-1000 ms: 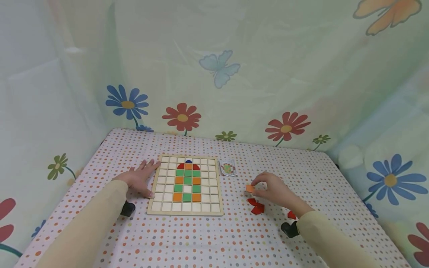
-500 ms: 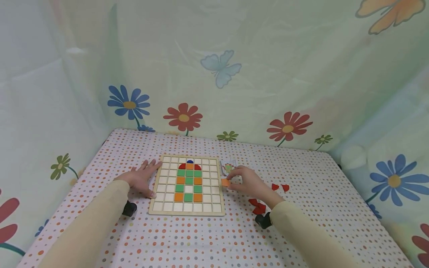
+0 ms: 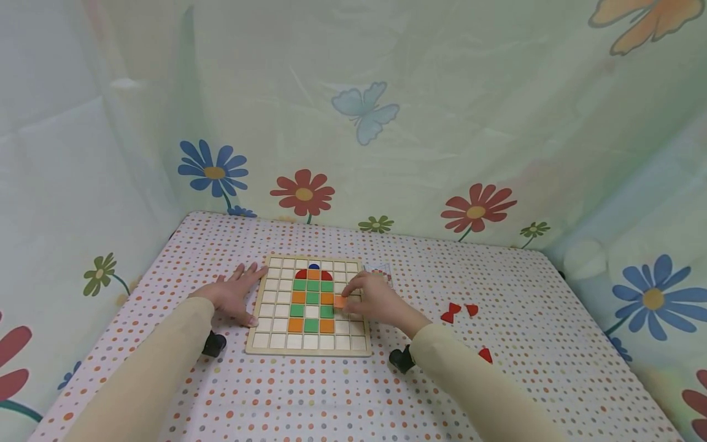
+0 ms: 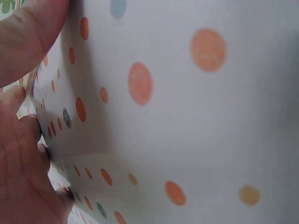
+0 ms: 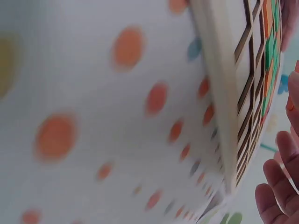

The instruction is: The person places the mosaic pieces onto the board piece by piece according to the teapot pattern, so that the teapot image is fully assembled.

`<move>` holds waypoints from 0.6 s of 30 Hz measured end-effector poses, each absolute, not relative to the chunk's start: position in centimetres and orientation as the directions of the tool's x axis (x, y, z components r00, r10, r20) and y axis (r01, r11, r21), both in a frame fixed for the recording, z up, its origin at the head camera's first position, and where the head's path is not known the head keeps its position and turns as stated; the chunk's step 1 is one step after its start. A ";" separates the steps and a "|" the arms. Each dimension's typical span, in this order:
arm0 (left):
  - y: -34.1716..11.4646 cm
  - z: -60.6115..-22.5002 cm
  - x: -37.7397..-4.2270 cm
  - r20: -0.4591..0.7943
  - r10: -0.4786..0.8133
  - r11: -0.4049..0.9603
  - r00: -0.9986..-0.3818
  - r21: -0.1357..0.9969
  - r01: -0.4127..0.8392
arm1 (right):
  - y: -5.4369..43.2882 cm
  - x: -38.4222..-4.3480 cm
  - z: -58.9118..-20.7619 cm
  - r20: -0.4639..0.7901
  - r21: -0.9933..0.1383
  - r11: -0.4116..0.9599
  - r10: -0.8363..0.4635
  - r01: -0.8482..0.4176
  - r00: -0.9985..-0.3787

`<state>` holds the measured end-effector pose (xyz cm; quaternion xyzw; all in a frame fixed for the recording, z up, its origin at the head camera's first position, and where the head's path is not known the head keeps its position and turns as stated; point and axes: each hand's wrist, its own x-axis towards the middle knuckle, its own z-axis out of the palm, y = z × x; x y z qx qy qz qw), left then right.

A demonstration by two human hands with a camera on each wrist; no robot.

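A wooden grid board (image 3: 307, 352) lies on the dotted table, with green, orange, red and blue pieces set in its middle columns. My right hand (image 3: 375, 299) pinches an orange square tile (image 3: 339, 301) between thumb and fingertips, over the board just right of the coloured pieces. In the right wrist view the tile shows only partly, at the right edge by the fingers (image 5: 293, 86). My left hand (image 3: 229, 296) rests with spread fingers at the board's left edge, its thumb and fingertips touching the frame. The left wrist view shows those fingers (image 4: 23, 42) beside the tablecloth.
A small pattern card (image 3: 382, 270) lies right of the board, partly covered by my right hand. Several red pieces (image 3: 452, 312) are scattered on the table to the right, one (image 3: 485, 355) close to my right sleeve. A flowered curtain (image 3: 420, 123) stands behind the table.
My right hand has carried the orange tile leftward, from the table at the right to above the board. My left hand has stayed at the board's edge.
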<state>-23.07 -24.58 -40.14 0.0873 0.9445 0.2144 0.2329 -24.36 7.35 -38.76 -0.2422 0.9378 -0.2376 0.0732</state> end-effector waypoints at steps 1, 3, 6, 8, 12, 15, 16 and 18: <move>-24.6 -40.1 -23.1 -0.402 0.266 0.892 -0.876 0.447 0.066 | 7.0 -24.3 -38.7 -0.023 -0.474 0.768 -0.500 -0.432 -0.866; -24.7 -40.1 -23.1 -0.402 0.267 0.891 -0.876 0.450 0.065 | 6.2 -24.4 -38.8 -0.021 -0.460 0.760 -0.527 -0.459 -0.850; -24.7 -40.2 -23.1 -0.401 0.268 0.890 -0.876 0.451 0.066 | 5.1 -24.4 -39.0 -0.014 -0.430 0.750 -0.562 -0.503 -0.827; -24.8 -40.2 -23.1 -0.401 0.272 0.889 -0.875 0.453 0.069 | 4.4 -24.5 -39.0 -0.029 -0.406 0.756 -0.572 -0.514 -0.819; -24.8 -40.3 -23.1 -0.400 0.280 0.887 -0.873 0.455 0.076 | 3.3 -24.4 -39.1 -0.054 -0.335 0.782 -0.572 -0.525 -0.818; -24.7 -40.3 -23.1 -0.399 0.283 0.888 -0.872 0.452 0.081 | 2.8 -24.2 -38.9 -0.062 -0.299 0.787 -0.580 -0.539 -0.812; -24.7 -40.3 -23.1 -0.399 0.283 0.888 -0.872 0.452 0.082 | 2.6 -24.2 -38.9 -0.064 -0.294 0.787 -0.582 -0.542 -0.810; -24.7 -40.3 -23.1 -0.401 0.281 0.890 -0.872 0.449 0.081 | 2.4 -24.1 -38.8 -0.066 -0.280 0.787 -0.587 -0.549 -0.807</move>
